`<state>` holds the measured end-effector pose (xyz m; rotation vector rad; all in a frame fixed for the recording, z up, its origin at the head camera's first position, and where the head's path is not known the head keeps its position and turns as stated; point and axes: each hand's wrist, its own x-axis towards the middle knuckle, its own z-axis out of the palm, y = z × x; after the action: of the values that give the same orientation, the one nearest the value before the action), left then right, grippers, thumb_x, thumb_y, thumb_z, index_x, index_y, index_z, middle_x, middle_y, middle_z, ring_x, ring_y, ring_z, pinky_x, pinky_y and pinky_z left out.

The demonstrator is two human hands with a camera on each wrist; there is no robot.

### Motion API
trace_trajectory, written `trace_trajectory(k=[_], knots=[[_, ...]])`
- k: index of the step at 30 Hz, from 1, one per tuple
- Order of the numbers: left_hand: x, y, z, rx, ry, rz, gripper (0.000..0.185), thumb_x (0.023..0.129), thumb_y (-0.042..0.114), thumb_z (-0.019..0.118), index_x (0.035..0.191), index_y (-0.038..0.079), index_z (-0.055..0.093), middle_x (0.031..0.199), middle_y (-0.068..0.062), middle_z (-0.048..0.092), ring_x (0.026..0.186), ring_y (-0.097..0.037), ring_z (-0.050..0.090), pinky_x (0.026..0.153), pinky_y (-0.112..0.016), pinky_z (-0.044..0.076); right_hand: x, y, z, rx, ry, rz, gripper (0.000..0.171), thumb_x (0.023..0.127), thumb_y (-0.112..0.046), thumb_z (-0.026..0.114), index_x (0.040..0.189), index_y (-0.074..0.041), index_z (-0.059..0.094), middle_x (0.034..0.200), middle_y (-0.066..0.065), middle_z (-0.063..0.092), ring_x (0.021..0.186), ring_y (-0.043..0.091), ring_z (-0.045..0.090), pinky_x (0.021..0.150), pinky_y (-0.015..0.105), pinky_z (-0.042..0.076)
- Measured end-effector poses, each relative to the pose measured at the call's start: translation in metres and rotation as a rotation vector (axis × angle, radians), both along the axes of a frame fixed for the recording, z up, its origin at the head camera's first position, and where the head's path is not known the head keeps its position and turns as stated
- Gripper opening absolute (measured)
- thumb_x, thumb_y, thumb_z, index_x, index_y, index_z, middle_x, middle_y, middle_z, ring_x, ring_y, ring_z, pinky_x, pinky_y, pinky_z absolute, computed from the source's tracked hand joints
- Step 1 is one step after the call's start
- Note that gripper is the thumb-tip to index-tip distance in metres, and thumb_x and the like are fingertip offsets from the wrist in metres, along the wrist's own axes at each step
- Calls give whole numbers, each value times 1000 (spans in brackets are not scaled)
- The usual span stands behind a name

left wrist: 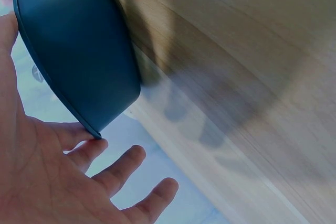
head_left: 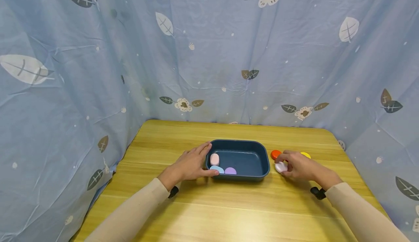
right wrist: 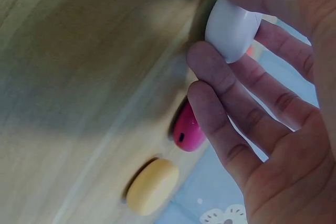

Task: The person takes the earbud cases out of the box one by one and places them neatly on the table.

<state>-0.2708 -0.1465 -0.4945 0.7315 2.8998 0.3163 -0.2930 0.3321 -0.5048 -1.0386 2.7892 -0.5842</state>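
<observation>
A dark blue rectangular tray (head_left: pixel 248 158) with rounded corners stands on the table. My left hand (head_left: pixel 194 162) rests on its left end, thumb over the front rim and fingers at the left rim; in the left wrist view the outer fingers (left wrist: pixel 123 169) spread free. Inside the tray lie a pale pink block (head_left: pixel 214 159), a light blue rounded piece (head_left: pixel 216 169) and a lilac one (head_left: pixel 230 170). Right of the tray, my right hand (head_left: pixel 299 165) pinches a smooth white rounded piece (right wrist: pixel 231 27) between thumb and fingers, close over the table.
An orange-red disc (head_left: pixel 276 154) lies between tray and right hand. Beyond that hand is a yellow piece (head_left: pixel 306 154). The right wrist view also shows a magenta piece (right wrist: pixel 189 129) with a small black slot. Patterned blue curtains (head_left: pixel 209 53) surround the wooden table (head_left: pixel 229 205).
</observation>
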Motion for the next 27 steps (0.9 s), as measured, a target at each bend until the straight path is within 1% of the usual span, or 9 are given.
trace_trajectory(k=[6, 12, 17, 22, 27], knots=[[0, 0, 0, 7, -3, 5, 126, 99, 94, 64, 189, 16, 22, 198, -4, 21, 173, -43, 46, 132, -76, 45, 2, 1, -2, 9, 0, -10, 34, 95, -13, 97, 125, -15, 83, 112, 3, 73, 80, 7, 61, 71, 23, 56], [0, -1, -2, 22, -8, 10, 127, 98, 95, 64, 189, 17, 22, 198, -3, 21, 173, -43, 45, 132, -77, 44, 1, 2, -4, 13, 2, -23, 33, 96, -12, 96, 126, -15, 83, 113, 3, 72, 80, 4, 59, 72, 23, 56], [-1, -1, -3, 26, -10, 12, 127, 98, 96, 63, 189, 18, 22, 198, -2, 20, 172, -44, 45, 132, -78, 42, 3, 3, -3, 24, 15, -35, 34, 96, -19, 98, 126, -17, 83, 113, 1, 73, 82, 2, 59, 73, 23, 57], [-1, -1, -3, 23, -9, 11, 127, 98, 96, 63, 189, 19, 22, 198, -2, 20, 172, -44, 45, 132, -79, 42, 3, 1, 7, 59, 86, -52, 36, 97, -26, 98, 128, -15, 84, 114, 2, 75, 81, 2, 58, 73, 25, 57], [-1, -1, -4, 20, -6, 11, 127, 97, 97, 62, 189, 19, 22, 198, -2, 20, 173, -44, 45, 132, -78, 42, -2, -6, 25, 78, 143, -66, 38, 99, -25, 95, 133, -11, 84, 119, 7, 76, 82, 9, 60, 75, 28, 55]])
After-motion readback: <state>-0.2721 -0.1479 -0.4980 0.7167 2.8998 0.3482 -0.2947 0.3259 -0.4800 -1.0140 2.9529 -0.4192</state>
